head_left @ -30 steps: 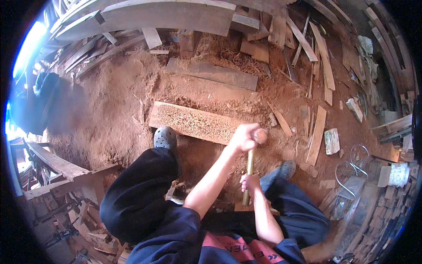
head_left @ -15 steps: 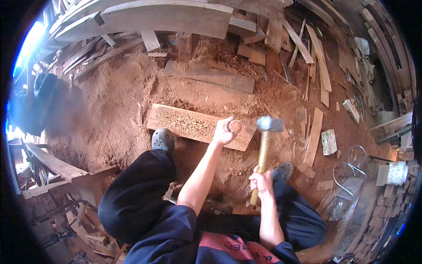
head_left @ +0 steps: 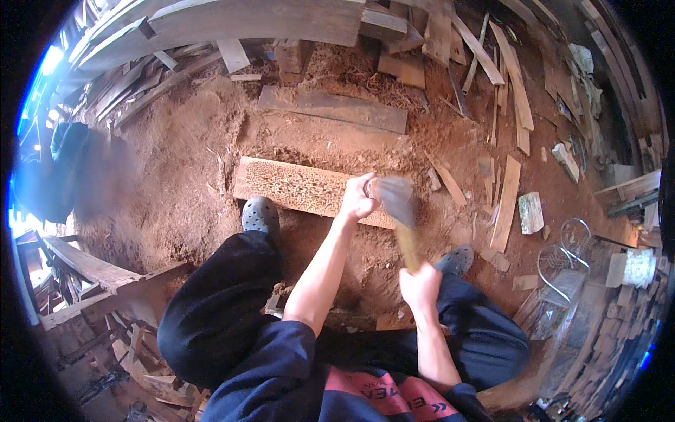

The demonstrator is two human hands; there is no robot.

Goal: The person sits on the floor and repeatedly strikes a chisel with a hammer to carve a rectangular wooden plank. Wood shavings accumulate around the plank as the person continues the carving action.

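A wooden board (head_left: 302,188) lies on the earth floor before me, its top covered with small dark pits over the left and middle. Upright over its right part, my left hand (head_left: 360,197) is closed round a chisel (head_left: 369,186). Only the chisel's round wooden handle end shows; its blade is hidden. My right hand (head_left: 420,285) grips the yellowish handle of a hammer (head_left: 406,243). The hammer's grey metal head, smeared by motion, is at the chisel's top; whether they touch I cannot tell. My left shoe (head_left: 260,214) rests against the board's near edge.
Beyond the board lies a darker plank (head_left: 334,109), half sunk in reddish dust. Loose wood strips (head_left: 506,204) and a pale block (head_left: 531,213) lie to the right, near a wire rack (head_left: 562,264). Large timbers (head_left: 260,24) span the back. Scrap wood (head_left: 91,267) is heaped at left.
The hammer head has swung down and left, from right of the chisel to its top. My right hand has tilted with it. My left hand keeps its hold over the board.
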